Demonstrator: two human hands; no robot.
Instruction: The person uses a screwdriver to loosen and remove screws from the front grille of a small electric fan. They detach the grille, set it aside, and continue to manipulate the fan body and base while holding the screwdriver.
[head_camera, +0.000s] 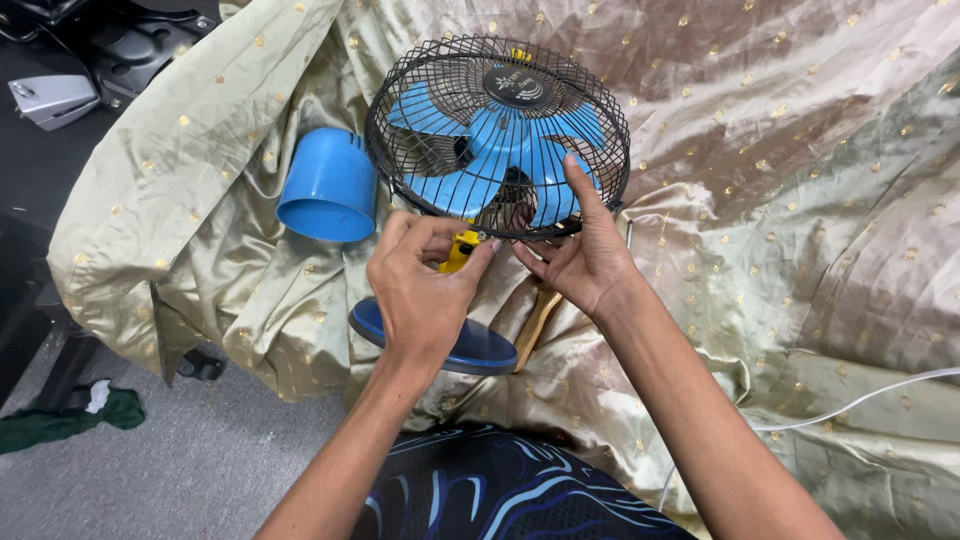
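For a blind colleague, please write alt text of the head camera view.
Two bare hands work at the lower rim of a blue fan's black wire guard: the left hand pinches a yellow clip, the right hand steadies the guard, over golden cloth.

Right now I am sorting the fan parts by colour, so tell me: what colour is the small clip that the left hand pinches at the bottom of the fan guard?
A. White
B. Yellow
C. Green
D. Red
B: the left hand pinches a small yellow clip at the bottom edge of the black fan guard, while the right hand steadies the guard.
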